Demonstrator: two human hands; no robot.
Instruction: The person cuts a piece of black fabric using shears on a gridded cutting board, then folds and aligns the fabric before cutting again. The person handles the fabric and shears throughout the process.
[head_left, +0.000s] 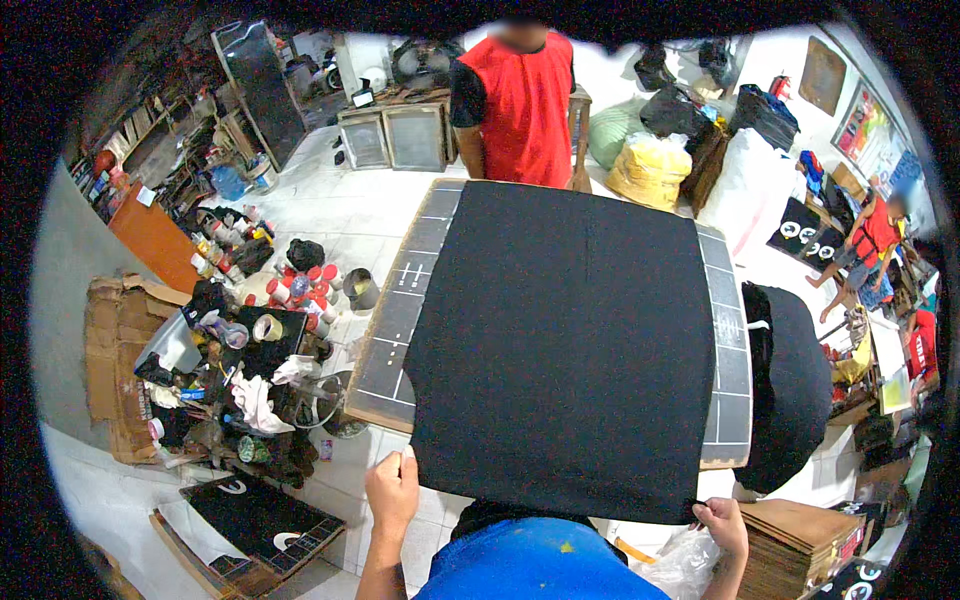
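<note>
A large piece of black fabric (565, 350) lies spread over a board (385, 345) marked with white lines, its near edge hanging past the board toward me. My left hand (392, 490) pinches the fabric's near left corner, fingers closed. At the near right corner, my right hand (722, 525) grips the cloth between thumb and fingers. Between the two hands the near hem runs nearly straight. Dark strips of the board show along both sides of the cloth.
Across the board stands a person in a red top (515, 110). Left is a cluttered stand (260, 380) with rags and tubs. A black fabric pile (790, 385) sits right of the board, above stacked brown boards (800, 535). Filled bags (650, 170) stand behind; another person sits far right.
</note>
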